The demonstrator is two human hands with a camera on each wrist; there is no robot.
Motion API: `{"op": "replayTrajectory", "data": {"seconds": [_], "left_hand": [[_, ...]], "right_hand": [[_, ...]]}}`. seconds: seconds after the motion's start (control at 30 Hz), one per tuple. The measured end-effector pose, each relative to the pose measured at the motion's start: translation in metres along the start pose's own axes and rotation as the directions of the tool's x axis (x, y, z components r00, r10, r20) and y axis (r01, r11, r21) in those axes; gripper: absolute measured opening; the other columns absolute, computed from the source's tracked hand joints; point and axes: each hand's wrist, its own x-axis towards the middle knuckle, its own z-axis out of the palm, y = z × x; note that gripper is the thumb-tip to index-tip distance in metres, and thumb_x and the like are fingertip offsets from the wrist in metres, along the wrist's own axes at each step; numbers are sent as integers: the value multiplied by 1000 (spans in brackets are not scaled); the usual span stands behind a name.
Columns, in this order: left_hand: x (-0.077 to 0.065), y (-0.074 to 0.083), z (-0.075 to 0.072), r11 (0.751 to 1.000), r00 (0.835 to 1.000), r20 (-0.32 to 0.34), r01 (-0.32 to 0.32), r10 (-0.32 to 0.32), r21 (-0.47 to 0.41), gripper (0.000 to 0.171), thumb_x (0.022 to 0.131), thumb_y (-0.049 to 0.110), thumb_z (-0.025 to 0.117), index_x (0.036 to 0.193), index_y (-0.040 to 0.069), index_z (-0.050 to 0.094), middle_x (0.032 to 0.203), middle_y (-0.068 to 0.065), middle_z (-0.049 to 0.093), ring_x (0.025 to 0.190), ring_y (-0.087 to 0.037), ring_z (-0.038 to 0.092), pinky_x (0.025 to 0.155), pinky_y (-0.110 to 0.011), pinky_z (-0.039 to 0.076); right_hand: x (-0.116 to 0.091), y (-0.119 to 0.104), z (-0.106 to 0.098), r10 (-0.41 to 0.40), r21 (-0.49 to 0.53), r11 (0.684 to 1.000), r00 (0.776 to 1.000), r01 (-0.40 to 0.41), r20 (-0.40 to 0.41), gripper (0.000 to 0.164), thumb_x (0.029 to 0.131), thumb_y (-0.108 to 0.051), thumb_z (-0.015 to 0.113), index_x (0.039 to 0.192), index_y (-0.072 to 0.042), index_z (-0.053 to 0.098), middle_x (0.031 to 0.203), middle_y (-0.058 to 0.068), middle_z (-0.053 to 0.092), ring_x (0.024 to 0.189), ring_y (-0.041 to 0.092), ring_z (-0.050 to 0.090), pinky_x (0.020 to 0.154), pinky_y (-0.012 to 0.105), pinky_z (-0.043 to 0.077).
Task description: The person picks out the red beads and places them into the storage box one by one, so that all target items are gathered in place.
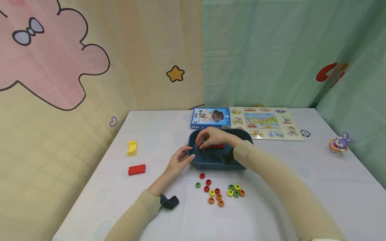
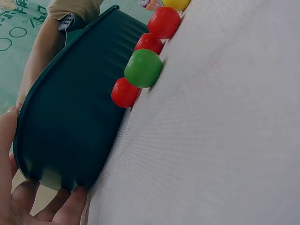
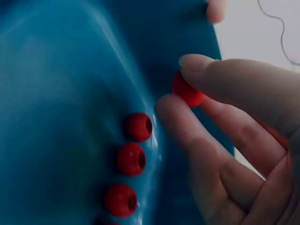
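A dark blue-green tray stands at the middle of the table. My right hand reaches over it and pinches a red bead between thumb and fingertip, above the tray near its left end. Inside the tray, several red beads lie in a row, their holes showing. My left hand grips the tray's left end, thumb at the rim and fingers against the outer wall. In front of the tray lie loose beads: red, green, yellow and orange.
Behind the tray are a blue box and a picture puzzle board. A yellow block and a red block lie on the left. At the far right stands a purple rabbit figure. Curtains hang behind the table.
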Motion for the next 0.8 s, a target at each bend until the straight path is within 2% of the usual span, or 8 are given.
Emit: {"op": "replayTrajectory", "data": {"seconds": [0.1, 0.2, 0.27, 0.4, 0.53, 0.63, 0.73, 0.8], "left_hand": [[-1, 7, 1, 1000, 1000, 2, -5, 5, 17, 39, 87, 18, 59, 121, 2, 47, 136, -16, 36, 123, -28, 36, 97, -34, 37], [-1, 9, 0, 1000, 1000, 0, -4, 4, 23, 38, 87, 18, 59, 120, 3, 48, 136, -14, 36, 123, -26, 37, 96, -33, 37], [0, 7, 0, 1000, 1000, -3, -5, 5, 14, 37, 87, 18, 59, 119, 3, 48, 136, -14, 36, 123, -26, 37, 97, -34, 37], [4, -11, -1, 1000, 1000, -16, -2, 1, -8, 38, 84, 25, 62, 118, 11, 51, 135, -8, 39, 122, -22, 39, 95, -32, 38], [1, -7, 0, 1000, 1000, -7, 9, -9, 4, 40, 85, 25, 61, 120, 8, 49, 136, -10, 38, 122, -22, 38, 94, -31, 39], [-1, 3, 1, 1000, 1000, 8, -2, 2, -1, 41, 87, 18, 59, 121, 0, 46, 137, -17, 35, 123, -27, 37, 95, -33, 39], [1, -5, 0, 1000, 1000, 5, -19, 19, -17, 41, 86, 18, 59, 121, 1, 47, 136, -17, 35, 123, -29, 37, 94, -34, 39], [4, -12, -2, 1000, 1000, 1, -22, 22, -17, 41, 86, 20, 60, 121, 2, 48, 136, -15, 36, 122, -28, 37, 94, -33, 39]], "right_hand": [[8, 6, 2, 40, -28, 999, 998, -39, 39, 29, 76, -13, 71, 102, -6, 63, 88, -2, 64, 73, 14, 61, 68, 26, 52], [13, 10, 3, 45, -39, 998, 997, -43, 62, 27, 75, -10, 71, 100, -7, 64, 87, -1, 65, 73, 14, 61, 67, 27, 52], [17, 12, 5, 48, -48, 998, 996, -45, 72, 25, 75, -8, 71, 99, -7, 64, 86, -1, 65, 74, 15, 61, 67, 27, 52], [21, 19, 15, 74, -100, 993, 992, -64, 105, 21, 74, -8, 72, 93, -12, 66, 85, -4, 65, 77, 11, 60, 70, 25, 51], [21, 25, 21, 103, -120, 989, 988, -89, 113, 20, 74, -9, 72, 92, -16, 66, 85, -7, 64, 80, 9, 59, 74, 24, 50], [19, 27, 18, 75, -103, 992, 993, -66, 91, 21, 75, -11, 72, 95, -15, 66, 87, -7, 64, 81, 9, 59, 74, 24, 50], [11, 18, 8, -10, -84, 996, 999, 13, 41, 24, 76, -15, 71, 99, -11, 65, 90, -5, 64, 81, 9, 59, 74, 24, 50], [1, 4, -1, -79, -68, 995, 997, 78, -6, 26, 77, -18, 70, 102, -10, 64, 93, -2, 64, 80, 10, 60, 72, 26, 51]]}}
